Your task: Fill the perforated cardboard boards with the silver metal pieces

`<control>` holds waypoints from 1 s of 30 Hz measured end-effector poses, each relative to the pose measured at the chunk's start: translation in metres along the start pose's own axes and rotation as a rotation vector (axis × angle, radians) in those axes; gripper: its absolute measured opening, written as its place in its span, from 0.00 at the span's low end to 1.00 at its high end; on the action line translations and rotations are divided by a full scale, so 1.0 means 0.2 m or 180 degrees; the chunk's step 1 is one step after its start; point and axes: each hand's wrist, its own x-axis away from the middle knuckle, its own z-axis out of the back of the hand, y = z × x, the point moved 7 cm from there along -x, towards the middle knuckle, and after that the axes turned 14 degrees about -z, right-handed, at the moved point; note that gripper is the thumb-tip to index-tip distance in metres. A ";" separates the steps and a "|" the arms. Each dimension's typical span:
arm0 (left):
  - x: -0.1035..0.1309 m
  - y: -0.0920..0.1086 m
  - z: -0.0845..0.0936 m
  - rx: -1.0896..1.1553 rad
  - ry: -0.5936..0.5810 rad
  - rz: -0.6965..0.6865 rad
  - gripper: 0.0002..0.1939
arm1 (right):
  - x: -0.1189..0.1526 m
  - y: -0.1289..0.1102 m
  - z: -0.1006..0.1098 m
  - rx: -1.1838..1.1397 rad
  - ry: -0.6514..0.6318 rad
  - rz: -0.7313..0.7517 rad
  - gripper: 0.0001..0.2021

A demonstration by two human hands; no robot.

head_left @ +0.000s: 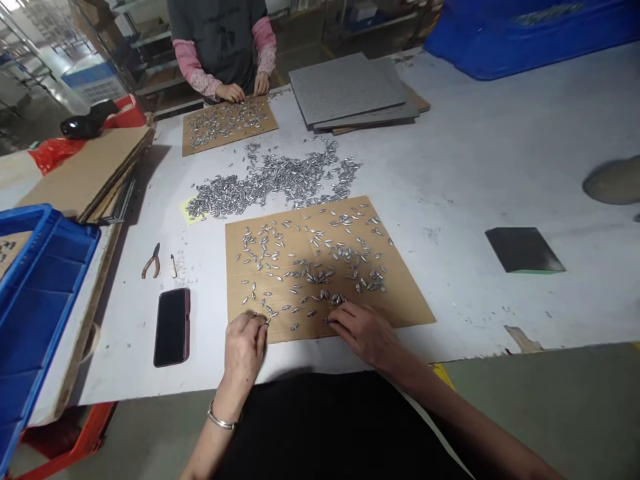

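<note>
A brown cardboard sheet (pixel 280 327) lies before me, scattered with small silver metal pieces (pixel 320 273), pointed at both ends. At its near left corner, my left hand (pixel 245 343) is closed in a pinch, with one small metal piece (pixel 268 321) at the fingertips. My right hand (pixel 363 330) rests over the near edge, thumb and fingers together around another small piece beside a little cluster (pixel 338 299). A bracelet (pixel 220 417) circles my left wrist. Beyond the sheet spreads a large loose heap of the same pieces (pixel 280 179).
To the left lie a phone (pixel 172 328), pliers (pixel 151 261) and a small cutter (pixel 173 267). A blue crate (pixel 50 267) stands at the left edge. Across the table a co-worker (pixel 220 47) handles pieces on another cardboard sheet (pixel 200 145). Grey boards (pixel 350 90) and a dark block (pixel 523 249) are rightward.
</note>
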 end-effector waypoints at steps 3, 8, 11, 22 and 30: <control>-0.02 0.01 -0.03 -0.0027 -0.0153 -0.0113 0.11 | 0.00 -0.01 -0.02 0.0058 -0.0047 -0.0079 0.08; -0.10 -0.06 0.05 0.0188 -0.0011 0.0007 0.09 | -0.14 -0.07 0.09 0.0206 -0.0058 -0.0099 0.08; -0.21 -0.14 0.08 -0.0043 -0.0013 0.0153 0.09 | -0.32 -0.17 0.12 0.0491 -0.0015 -0.0013 0.10; -0.42 -0.29 -0.04 -0.0706 -0.0945 0.0526 0.09 | -0.68 -0.39 -0.12 0.1123 -0.0405 0.0104 0.12; -0.25 -0.22 0.12 0.0265 -0.0367 0.0480 0.11 | -0.52 -0.41 -0.13 0.0889 -0.0540 0.0556 0.09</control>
